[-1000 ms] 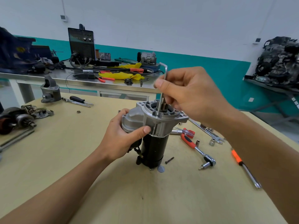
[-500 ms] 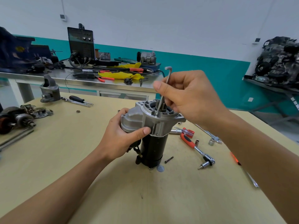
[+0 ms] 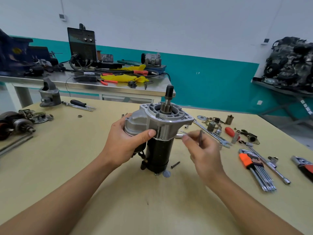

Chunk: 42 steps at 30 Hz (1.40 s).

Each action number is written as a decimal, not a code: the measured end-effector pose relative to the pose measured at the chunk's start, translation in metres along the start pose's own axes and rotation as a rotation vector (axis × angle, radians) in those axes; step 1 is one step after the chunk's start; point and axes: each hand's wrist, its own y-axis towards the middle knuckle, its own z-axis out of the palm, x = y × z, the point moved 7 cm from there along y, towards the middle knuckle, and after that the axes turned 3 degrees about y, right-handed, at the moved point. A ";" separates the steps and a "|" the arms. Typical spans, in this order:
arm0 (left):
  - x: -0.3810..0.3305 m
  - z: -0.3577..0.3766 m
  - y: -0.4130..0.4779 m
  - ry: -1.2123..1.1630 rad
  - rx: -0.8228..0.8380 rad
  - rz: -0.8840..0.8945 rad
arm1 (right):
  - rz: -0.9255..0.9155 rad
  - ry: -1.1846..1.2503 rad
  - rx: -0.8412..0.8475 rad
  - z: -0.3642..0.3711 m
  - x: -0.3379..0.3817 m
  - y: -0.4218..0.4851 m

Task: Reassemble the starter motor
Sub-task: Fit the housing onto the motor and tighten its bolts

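Starter motor (image 3: 160, 150) upright on table (image 3: 67, 167); left hand (image 3: 125, 145) around its housing; hex key (image 3: 201, 138) in right hand (image 3: 205, 155) pinch, alongside

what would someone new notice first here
The starter motor stands upright on the table, the left hand gripping its silver housing. Just right of it the right hand pinches a small hex key, clear of the motor. Farther right lies a hex key set in an orange holder.

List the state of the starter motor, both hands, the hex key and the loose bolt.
starter motor: standing upright on the table.
left hand: grips its upper housing.
right hand: pinches the hex key.
hex key: beside the motor, not inserted.
loose bolt: lying by the motor's base.
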 end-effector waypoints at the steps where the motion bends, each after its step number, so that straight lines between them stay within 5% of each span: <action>1: 0.000 -0.001 0.000 -0.009 -0.005 -0.003 | -0.047 -0.022 0.069 0.005 0.000 0.000; 6: 0.001 0.000 -0.003 -0.079 -0.039 -0.015 | 0.000 -0.205 0.327 0.034 -0.018 -0.013; 10: -0.002 0.001 0.000 -0.094 -0.053 -0.030 | -0.034 -0.382 0.261 0.056 -0.012 -0.003; 23: -0.004 0.008 0.000 -0.228 -0.058 -0.205 | -0.132 -0.062 0.237 0.056 0.009 0.012; 42: -0.008 0.000 0.000 0.000 0.021 -0.036 | -0.138 -0.003 0.262 0.058 -0.002 0.009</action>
